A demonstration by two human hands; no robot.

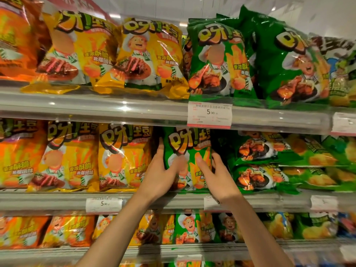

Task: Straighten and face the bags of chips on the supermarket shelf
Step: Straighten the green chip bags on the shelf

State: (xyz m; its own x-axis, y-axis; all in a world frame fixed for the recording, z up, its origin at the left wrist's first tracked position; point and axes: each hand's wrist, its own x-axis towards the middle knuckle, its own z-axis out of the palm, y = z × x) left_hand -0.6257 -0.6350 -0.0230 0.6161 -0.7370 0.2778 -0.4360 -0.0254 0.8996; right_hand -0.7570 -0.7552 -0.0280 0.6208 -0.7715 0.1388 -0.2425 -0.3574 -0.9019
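A green chip bag (187, 149) stands upright on the middle shelf (57, 199), front facing out. My left hand (161, 174) grips its left edge, fingers behind the bag and thumb on the front. My right hand (217, 174) holds its right edge, thumb across the front, fingers round the side. Yellow bags (119, 157) stand in a row to the left. To the right, green bags (254, 162) lie flat, stacked on their sides.
The upper shelf (115, 110) carries yellow bags (148, 58) and green bags (217, 60), some leaning. A price tag (209, 115) hangs from its rail just above the held bag. A lower shelf holds smaller bags (188, 228). More green bags (317, 162) lie far right.
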